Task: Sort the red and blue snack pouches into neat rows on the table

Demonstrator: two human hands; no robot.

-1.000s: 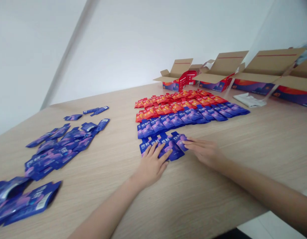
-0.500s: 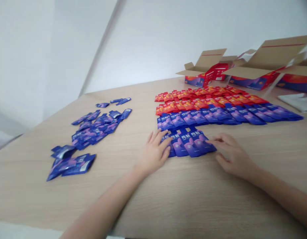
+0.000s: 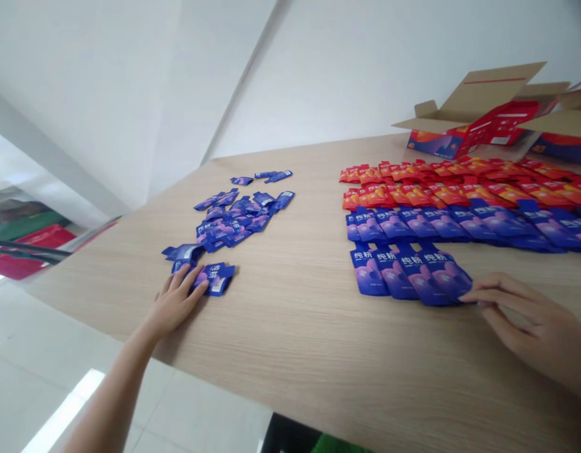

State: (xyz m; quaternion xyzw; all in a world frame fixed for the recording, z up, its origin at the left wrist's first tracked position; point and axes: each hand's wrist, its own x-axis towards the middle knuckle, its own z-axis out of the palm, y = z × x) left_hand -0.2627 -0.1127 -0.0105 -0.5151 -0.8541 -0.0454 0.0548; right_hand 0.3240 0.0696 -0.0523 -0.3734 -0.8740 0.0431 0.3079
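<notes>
My left hand point(image 3: 177, 301) lies with its fingers spread on a loose blue pouch point(image 3: 215, 278) at the near end of a scattered pile of blue-purple foil pouches point(image 3: 229, 223). Far to the right, my right hand point(image 3: 521, 314) touches the corner of the last pouch in a short row of blue-purple pouches point(image 3: 408, 274) with its fingertips. Behind that row lies a longer, overlapping blue row point(image 3: 451, 225). Beyond it, red-orange pouches point(image 3: 451, 185) lie in tight rows. Neither hand lifts a pouch.
All this lies on a light wood-grain table point(image 3: 290, 327), whose near edge runs diagonally past my left forearm to a tiled floor point(image 3: 68, 371). Open cardboard boxes point(image 3: 474, 110) with red and blue cartons stand at the back right. Red objects point(image 3: 21, 258) lie beyond the table's left.
My left hand has moved left from the short row to the loose pile. The view has swung left, and my right hand now sits at the row's right end.
</notes>
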